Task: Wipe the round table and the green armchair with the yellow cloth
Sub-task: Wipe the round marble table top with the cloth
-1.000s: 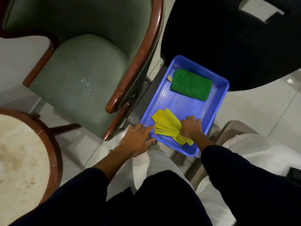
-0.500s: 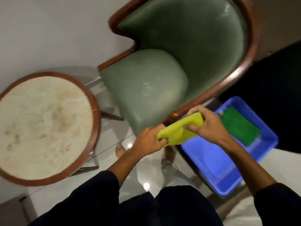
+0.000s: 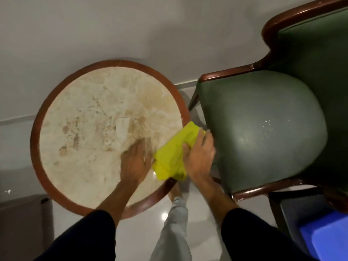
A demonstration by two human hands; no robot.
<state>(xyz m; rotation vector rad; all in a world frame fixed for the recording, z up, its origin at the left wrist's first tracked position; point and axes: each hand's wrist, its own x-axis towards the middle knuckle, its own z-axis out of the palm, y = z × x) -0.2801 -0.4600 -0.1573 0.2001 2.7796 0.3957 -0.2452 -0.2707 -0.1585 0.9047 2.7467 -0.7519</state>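
The round table has a beige marble top in a brown wooden rim and fills the left middle of the head view. The yellow cloth lies bunched over the table's right edge. My right hand grips its right side. My left hand is blurred and lies flat on the marble, touching the cloth's left side; whether it holds the cloth I cannot tell. The green armchair, with a brown wooden frame, stands right of the table, and small white specks lie on its seat.
A blue tray shows at the bottom right corner behind the armchair's arm. A grey box-like object stands at the bottom left. A white wall runs behind the table. My legs stand on glossy tiles below.
The view swung left from the blue tray to the table. Both hands carried the yellow cloth from above the tray to the table's right edge, and the left hand now rests on the marble.
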